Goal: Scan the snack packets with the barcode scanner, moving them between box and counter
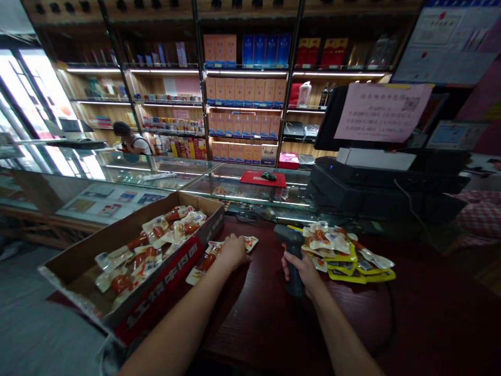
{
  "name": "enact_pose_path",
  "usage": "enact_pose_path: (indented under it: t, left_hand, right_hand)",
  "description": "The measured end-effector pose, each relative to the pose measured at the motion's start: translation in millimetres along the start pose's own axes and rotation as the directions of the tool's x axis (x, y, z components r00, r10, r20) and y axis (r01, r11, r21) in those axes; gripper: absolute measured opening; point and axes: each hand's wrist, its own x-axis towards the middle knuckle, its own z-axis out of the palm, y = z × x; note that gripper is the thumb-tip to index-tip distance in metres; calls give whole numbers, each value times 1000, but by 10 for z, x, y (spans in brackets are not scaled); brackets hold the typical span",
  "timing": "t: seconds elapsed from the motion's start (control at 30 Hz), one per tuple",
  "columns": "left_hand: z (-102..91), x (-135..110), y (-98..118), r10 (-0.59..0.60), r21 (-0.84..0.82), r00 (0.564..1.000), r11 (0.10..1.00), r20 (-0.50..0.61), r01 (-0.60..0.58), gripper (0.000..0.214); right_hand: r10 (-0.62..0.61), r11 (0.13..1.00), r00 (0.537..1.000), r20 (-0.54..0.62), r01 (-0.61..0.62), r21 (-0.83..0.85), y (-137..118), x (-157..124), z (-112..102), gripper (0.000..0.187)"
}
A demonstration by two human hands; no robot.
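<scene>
My right hand (299,269) is wrapped around the grip of a dark handheld barcode scanner (290,237), held above the dark red table. My left hand (234,252) curls its fingers over a vacuum-sealed snack packet (203,263) with reddish-brown food inside, lying beside the carton. A white-and-red packet end (251,242) shows past my fingertips; whether it belongs to the same packet is hidden by the hand. An open cardboard carton (160,284) on the left holds several similar packets (151,256). Right of the scanner lies a pile of sealed packets (329,240) on yellow-edged ones (346,274).
Behind the table stands a glass counter (230,185) with a red mouse pad (254,178) and a mouse (268,176). A monitor (331,117) and black till equipment (352,183) stand at right. A cable (392,318) curves across the table. A person (135,141) is at far left.
</scene>
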Motion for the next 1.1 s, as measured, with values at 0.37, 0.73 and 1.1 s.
enact_pose_path:
  t: [0.37, 0.73, 1.1]
  left_hand:
    - [110, 271, -270, -56, -910, 995, -410, 87, 56, 24]
    - [210, 288, -234, -30, -917, 994, -391, 102, 83, 28]
    - [207, 309, -284, -97, -955, 990, 289, -102, -70, 35]
  right_hand:
    - [28, 999, 992, 124, -23, -42, -19, -116, 92, 45]
    - [76, 985, 983, 166, -48, -167, 41, -152, 119, 46]
    - [74, 971, 996, 43, -62, -229, 38, -125, 103, 46]
